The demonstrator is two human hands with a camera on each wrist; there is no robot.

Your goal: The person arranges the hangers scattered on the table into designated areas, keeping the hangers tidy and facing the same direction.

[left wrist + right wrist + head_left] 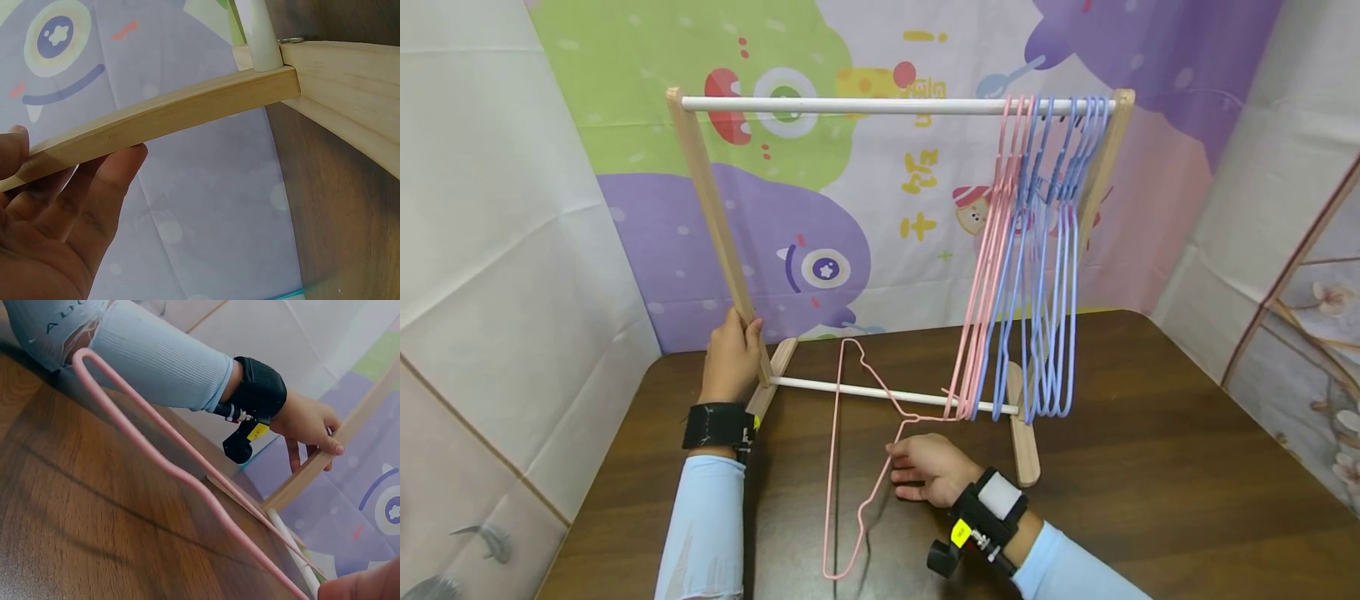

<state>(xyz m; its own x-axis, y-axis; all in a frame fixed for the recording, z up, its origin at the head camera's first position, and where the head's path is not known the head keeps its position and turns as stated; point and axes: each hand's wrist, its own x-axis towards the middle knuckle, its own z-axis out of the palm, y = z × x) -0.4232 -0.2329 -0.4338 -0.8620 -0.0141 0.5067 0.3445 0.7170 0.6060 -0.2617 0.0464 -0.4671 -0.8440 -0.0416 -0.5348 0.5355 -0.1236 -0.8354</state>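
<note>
A pink hanger is held by my right hand, which pinches one sloping arm near the neck between thumb and fingers. Its hook points right toward the rack, overlapping the bottoms of the hung hangers in the head view. The right wrist view shows the same hanger slanting above the table, with a fingertip at the lower corner. On the other side, my left hand grips the left wooden post of the rack low down. In the left wrist view, thumb and fingers hold this post from opposite sides.
Several pink hangers and several blue hangers hang at the right end of the white top bar. A lower white bar joins the wooden feet on the brown table. Behind stands a cartoon-print cloth.
</note>
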